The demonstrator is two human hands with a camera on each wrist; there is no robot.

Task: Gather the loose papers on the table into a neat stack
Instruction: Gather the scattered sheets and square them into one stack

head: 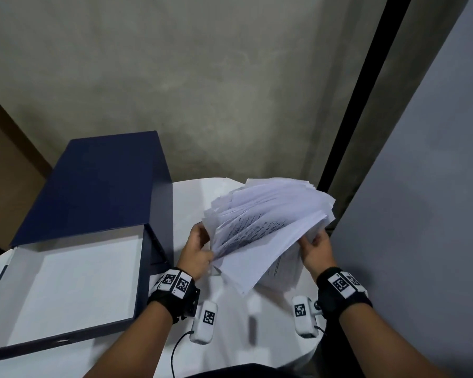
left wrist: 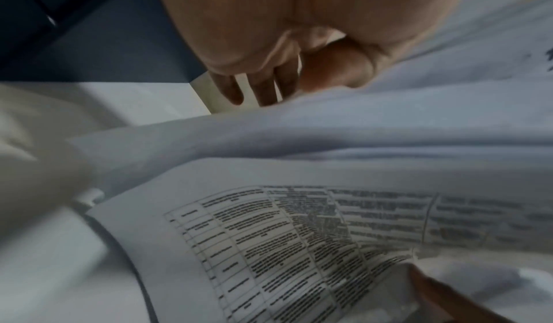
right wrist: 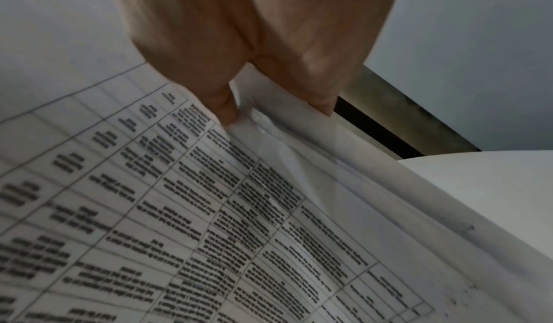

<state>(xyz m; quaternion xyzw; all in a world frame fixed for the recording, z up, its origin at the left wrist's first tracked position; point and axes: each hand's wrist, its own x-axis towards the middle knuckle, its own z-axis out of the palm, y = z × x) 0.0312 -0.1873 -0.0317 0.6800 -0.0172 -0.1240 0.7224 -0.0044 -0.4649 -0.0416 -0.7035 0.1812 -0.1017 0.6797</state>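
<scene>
A thick, fanned bundle of white printed papers [head: 265, 227] is lifted above the white table [head: 191, 197], its sheets splayed and uneven. My left hand [head: 195, 251] grips the bundle's left edge and my right hand [head: 316, 251] grips its right edge. In the left wrist view the left hand [left wrist: 299, 51] curls its fingers behind the papers [left wrist: 299, 233], whose printed table shows. In the right wrist view the right hand [right wrist: 263, 56] pinches the sheet edges of the papers [right wrist: 179, 210] between thumb and fingers.
An open dark blue file box [head: 74, 282] with a white inside and a raised lid lies on the table's left. A grey panel [head: 426, 214] stands close on the right, and a concrete wall [head: 202, 77] is behind the table.
</scene>
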